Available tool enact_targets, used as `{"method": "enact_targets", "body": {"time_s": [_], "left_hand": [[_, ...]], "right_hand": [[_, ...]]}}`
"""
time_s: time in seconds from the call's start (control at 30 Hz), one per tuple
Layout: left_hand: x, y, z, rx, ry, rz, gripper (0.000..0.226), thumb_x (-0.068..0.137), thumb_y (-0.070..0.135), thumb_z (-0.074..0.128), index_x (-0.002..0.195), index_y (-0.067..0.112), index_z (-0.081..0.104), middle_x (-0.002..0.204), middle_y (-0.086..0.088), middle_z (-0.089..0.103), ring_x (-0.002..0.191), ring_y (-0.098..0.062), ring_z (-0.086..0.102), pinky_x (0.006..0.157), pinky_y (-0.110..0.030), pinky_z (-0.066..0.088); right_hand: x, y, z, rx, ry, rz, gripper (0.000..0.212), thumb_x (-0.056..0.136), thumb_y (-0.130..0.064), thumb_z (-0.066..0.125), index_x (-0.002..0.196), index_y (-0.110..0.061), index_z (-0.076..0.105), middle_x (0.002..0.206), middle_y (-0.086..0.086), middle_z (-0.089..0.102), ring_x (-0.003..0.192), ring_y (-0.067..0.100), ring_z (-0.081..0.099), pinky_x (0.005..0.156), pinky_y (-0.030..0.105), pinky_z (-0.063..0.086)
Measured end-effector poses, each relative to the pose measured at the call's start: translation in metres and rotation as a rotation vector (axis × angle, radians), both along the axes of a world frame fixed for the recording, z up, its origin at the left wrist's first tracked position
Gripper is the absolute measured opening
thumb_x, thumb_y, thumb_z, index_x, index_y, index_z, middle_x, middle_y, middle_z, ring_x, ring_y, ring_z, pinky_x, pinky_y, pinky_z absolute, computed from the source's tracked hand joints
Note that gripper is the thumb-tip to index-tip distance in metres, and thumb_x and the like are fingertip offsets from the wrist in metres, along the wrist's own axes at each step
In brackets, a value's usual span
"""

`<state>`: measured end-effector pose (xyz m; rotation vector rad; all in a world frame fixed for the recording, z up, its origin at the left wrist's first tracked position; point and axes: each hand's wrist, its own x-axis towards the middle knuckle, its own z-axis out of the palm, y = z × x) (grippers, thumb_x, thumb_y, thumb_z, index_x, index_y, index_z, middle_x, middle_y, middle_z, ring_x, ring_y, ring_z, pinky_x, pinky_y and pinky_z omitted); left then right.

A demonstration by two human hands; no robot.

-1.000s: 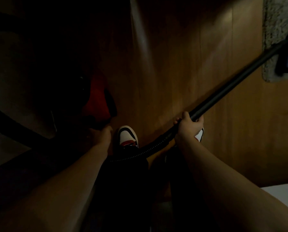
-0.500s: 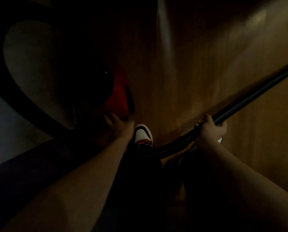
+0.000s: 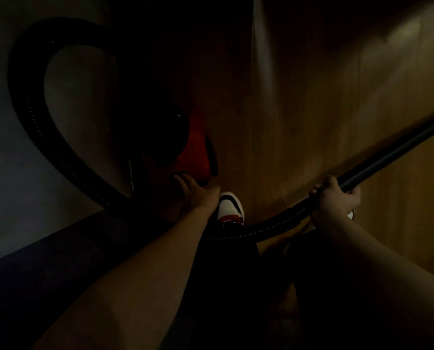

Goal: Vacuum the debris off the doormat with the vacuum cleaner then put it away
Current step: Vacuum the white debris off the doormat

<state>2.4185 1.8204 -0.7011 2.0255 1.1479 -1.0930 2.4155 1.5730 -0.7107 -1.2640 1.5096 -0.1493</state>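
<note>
Now, right hand (image 3: 335, 198) around wand (image 3: 392, 155), left hand (image 3: 198, 195) at red canister (image 3: 195, 152).

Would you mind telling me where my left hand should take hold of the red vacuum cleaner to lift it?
Take the near end of the vacuum cleaner, coming from above and behind, where the left hand reaches. The hose loops round its left side, so the near end looks free. It is too dark to make out a carry handle; feel for one on top.

Wand (image 3: 392, 154) cut by right edge; canister (image 3: 195, 152) mostly in shadow.
</note>
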Motion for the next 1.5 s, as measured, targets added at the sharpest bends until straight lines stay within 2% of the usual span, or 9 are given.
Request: {"method": "enact_targets", "body": {"time_s": [0.43,0.6,0.8,0.9,1.0,1.1,1.23,1.33,1.5], "left_hand": [[0.006,0.005,0.004,-0.053,0.076,-0.033,0.115,0.083,0.056,0.065,0.155,0.023,-0.018,0.159,0.002,-0.034,0.151,-0.035,0.003,0.114,-0.057,0.026],[0.026,-0.01,0.037,-0.11,-0.012,0.017,0.108,0.085,0.052,0.066,0.155,0.031,-0.014,0.166,0.001,-0.013,0.152,-0.034,0.005,0.118,-0.059,0.021],[0.066,-0.079,0.101,-0.398,-0.088,-0.217,0.086,0.091,0.046,0.059,0.156,0.039,0.004,0.165,0.001,0.012,0.149,-0.029,0.022,0.118,-0.053,0.028],[0.08,-0.133,0.128,-0.564,-0.02,-0.339,0.069,0.098,0.04,0.053,0.156,0.032,0.017,0.161,0.001,0.025,0.146,-0.025,0.028,0.117,-0.044,0.029],[0.088,-0.187,0.151,-0.623,0.065,-0.488,0.052,0.101,0.04,0.047,0.15,0.024,0.035,0.149,0.0,0.045,0.13,-0.02,0.047,0.103,-0.035,0.039],[0.092,-0.231,0.167,-0.639,0.156,-0.527,0.04,0.101,0.042,0.045,0.135,0.022,0.049,0.121,-0.003,0.062,0.1,-0.019,0.062,0.087,-0.037,0.051],[0.089,-0.276,0.178,-0.689,0.155,-0.56,0.018,0.104,0.032,0.041,0.103,0.019,0.054,0.089,-0.007,0.064,0.062,-0.02,0.06,0.062,-0.036,0.05],[0.088,-0.301,0.178,-0.634,0.117,-0.658,0.021,0.105,0.034,0.039,0.108,0.017,0.051,0.077,-0.003,0.059,0.05,-0.015,0.054,0.054,-0.033,0.048],[0.091,-0.33,0.171,-0.542,0.07,-0.758,0.028,0.101,0.049,0.04,0.111,0.025,0.05,0.081,-0.005,0.06,0.048,-0.014,0.056,0.048,-0.029,0.048]], "right_hand": [[-0.007,-0.004,-0.007,-0.035,0.018,0.017,0.054,0.092,-0.003,0.057,0.143,-0.01,0.043,0.079,0.002,0.056,0.042,0.005,0.055,0.045,0.023,0.049],[0.005,-0.004,0.014,-0.003,0.026,0.006,0.051,0.093,-0.003,0.056,0.142,-0.007,0.044,0.075,0.002,0.054,0.042,0.005,0.053,0.044,0.021,0.047],[0.027,-0.019,0.064,0.074,0.059,0.02,0.025,0.094,-0.007,0.058,0.118,-0.013,0.052,0.076,0.01,0.055,0.051,0.017,0.053,0.045,0.025,0.047],[0.039,-0.034,0.094,0.126,0.074,-0.003,0.031,0.096,-0.011,0.062,0.125,-0.012,0.052,0.074,0.011,0.059,0.048,0.018,0.055,0.046,0.03,0.05],[0.045,-0.056,0.115,0.191,0.048,-0.025,0.039,0.095,-0.013,0.066,0.131,-0.014,0.051,0.075,0.01,0.064,0.044,0.016,0.059,0.045,0.028,0.052],[0.05,-0.087,0.127,0.24,0.025,0.005,0.044,0.091,-0.014,0.067,0.131,-0.01,0.05,0.082,0.014,0.068,0.053,0.016,0.063,0.053,0.031,0.054],[0.057,-0.124,0.134,0.369,-0.093,-0.077,0.053,0.093,0.0,0.061,0.141,-0.013,0.043,0.073,0.011,0.06,0.053,0.017,0.061,0.054,0.031,0.055],[0.062,-0.148,0.137,0.427,-0.145,-0.085,0.071,0.094,0.0,0.062,0.151,-0.028,0.032,0.081,0.013,0.062,0.06,0.018,0.062,0.056,0.031,0.056],[0.075,-0.19,0.136,0.472,-0.214,-0.092,0.082,0.096,0.001,0.059,0.157,-0.036,0.02,0.092,0.013,0.064,0.062,0.017,0.062,0.057,0.03,0.056]]}}
